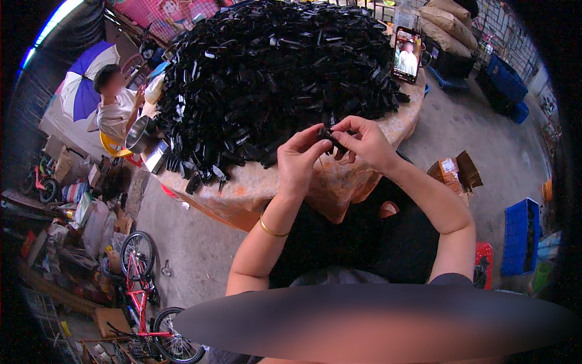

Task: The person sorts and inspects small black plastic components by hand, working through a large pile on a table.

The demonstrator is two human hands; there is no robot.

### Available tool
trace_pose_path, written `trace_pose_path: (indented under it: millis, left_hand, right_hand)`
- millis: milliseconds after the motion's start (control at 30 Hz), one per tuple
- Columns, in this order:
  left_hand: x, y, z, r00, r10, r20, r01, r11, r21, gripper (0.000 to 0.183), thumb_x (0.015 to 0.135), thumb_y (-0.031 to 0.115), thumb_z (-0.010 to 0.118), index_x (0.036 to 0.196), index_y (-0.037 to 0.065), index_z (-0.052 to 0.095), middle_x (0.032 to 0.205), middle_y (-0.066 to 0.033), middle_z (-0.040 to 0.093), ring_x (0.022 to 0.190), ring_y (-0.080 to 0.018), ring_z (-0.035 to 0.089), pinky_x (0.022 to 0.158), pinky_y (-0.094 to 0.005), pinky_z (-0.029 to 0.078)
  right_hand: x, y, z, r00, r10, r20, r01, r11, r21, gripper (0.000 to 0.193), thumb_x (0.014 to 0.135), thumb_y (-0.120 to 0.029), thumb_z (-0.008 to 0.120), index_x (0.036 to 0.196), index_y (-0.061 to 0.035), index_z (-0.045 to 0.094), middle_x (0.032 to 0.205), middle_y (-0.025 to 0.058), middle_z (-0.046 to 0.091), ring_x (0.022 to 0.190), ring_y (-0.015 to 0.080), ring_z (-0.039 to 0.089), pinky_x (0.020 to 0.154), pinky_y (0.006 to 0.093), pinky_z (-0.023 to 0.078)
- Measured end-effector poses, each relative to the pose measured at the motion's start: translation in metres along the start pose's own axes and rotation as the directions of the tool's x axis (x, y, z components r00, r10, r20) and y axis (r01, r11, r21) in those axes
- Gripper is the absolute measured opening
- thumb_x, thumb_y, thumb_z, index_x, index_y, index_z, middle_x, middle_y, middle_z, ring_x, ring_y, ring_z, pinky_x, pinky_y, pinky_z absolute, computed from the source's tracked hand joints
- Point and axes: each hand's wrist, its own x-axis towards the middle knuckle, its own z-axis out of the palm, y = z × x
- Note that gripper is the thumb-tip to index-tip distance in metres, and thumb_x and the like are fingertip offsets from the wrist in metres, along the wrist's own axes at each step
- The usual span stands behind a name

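Both of my hands meet above the near edge of the table, in front of a large heap of small black plastic pieces (273, 67). Between the fingertips of my left hand (299, 155) and my right hand (364, 142) is a small black piece (327, 134), of the same look as those in the heap. My left thumb and index finger pinch one side of it. The fingers of my right hand close on its other side and partly hide it. A gold bangle (273, 227) circles my left wrist.
A cloth-covered table (242, 200) carries the heap and a propped phone (406, 56). Another person (115, 115) sits at the left beside a metal bowl (140, 133). A red bicycle (140, 297), a cardboard box (451, 173) and a blue crate (519, 236) stand on the floor.
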Motion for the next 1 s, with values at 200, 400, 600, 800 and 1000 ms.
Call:
trace_pose_path:
  millis: [200, 400, 600, 800, 1000]
  left_hand:
    - [0.001, -0.002, 0.005, 0.998, -0.016, -0.063, 0.011, 0.997, -0.077, 0.027, 0.080, 0.004, 0.060, 0.107, -0.001, 0.059, 0.099, -0.0087, 0.062, 0.086, -0.0121, 0.058, 0.079, -0.0230, 0.046]
    - [0.003, 0.001, -0.006, 0.997, 0.074, 0.014, -0.071, 0.986, -0.151, 0.023, 0.082, 0.003, 0.056, 0.105, -0.001, 0.060, 0.098, -0.0086, 0.063, 0.087, -0.0126, 0.058, 0.080, -0.0240, 0.046]
    - [-0.003, 0.010, -0.002, 0.974, 0.199, 0.106, -0.178, 0.967, -0.181, 0.021, 0.080, -0.001, 0.055, 0.100, -0.002, 0.062, 0.095, -0.0086, 0.063, 0.086, -0.0137, 0.058, 0.080, -0.0233, 0.045]
    - [0.000, 0.008, -0.004, 0.978, 0.167, 0.128, -0.160, 0.985, -0.059, 0.019, 0.080, 0.000, 0.057, 0.099, -0.003, 0.062, 0.094, -0.0087, 0.063, 0.087, -0.0123, 0.058, 0.080, -0.0235, 0.046]
    - [-0.006, 0.010, 0.007, 0.960, 0.246, 0.133, -0.264, 0.954, 0.142, 0.039, 0.073, 0.002, 0.067, 0.111, 0.003, 0.057, 0.104, -0.0085, 0.061, 0.089, -0.0155, 0.059, 0.080, -0.0259, 0.047]
  right_hand:
    - [0.004, 0.018, 0.013, 0.815, -0.573, -0.088, 0.472, 0.744, -0.473, 0.019, 0.077, -0.011, 0.065, 0.091, -0.0020, 0.056, 0.087, 0.0072, 0.053, 0.072, 0.0135, 0.058, 0.051, 0.0231, 0.047]
    - [-0.008, -0.004, 0.012, 0.951, -0.294, -0.091, 0.240, 0.893, -0.382, 0.024, 0.075, -0.017, 0.067, 0.091, -0.0010, 0.058, 0.085, 0.0130, 0.056, 0.071, 0.0246, 0.059, 0.058, 0.0310, 0.048]
    - [-0.015, -0.002, 0.012, 0.816, -0.571, 0.093, 0.529, 0.672, -0.518, 0.029, 0.073, -0.012, 0.067, 0.098, 0.0013, 0.059, 0.081, 0.0134, 0.060, 0.072, 0.0227, 0.059, 0.062, 0.0287, 0.046]
    - [-0.014, 0.012, 0.015, 0.771, -0.636, 0.032, 0.568, 0.664, -0.486, 0.030, 0.074, -0.012, 0.066, 0.100, 0.0013, 0.059, 0.087, 0.0175, 0.061, 0.074, 0.0296, 0.060, 0.062, 0.0330, 0.047]
    - [-0.005, 0.025, 0.007, 0.945, -0.322, 0.052, 0.324, 0.915, -0.241, 0.026, 0.075, -0.014, 0.066, 0.097, -0.0007, 0.060, 0.078, 0.0153, 0.060, 0.064, 0.0236, 0.058, 0.058, 0.0315, 0.046]
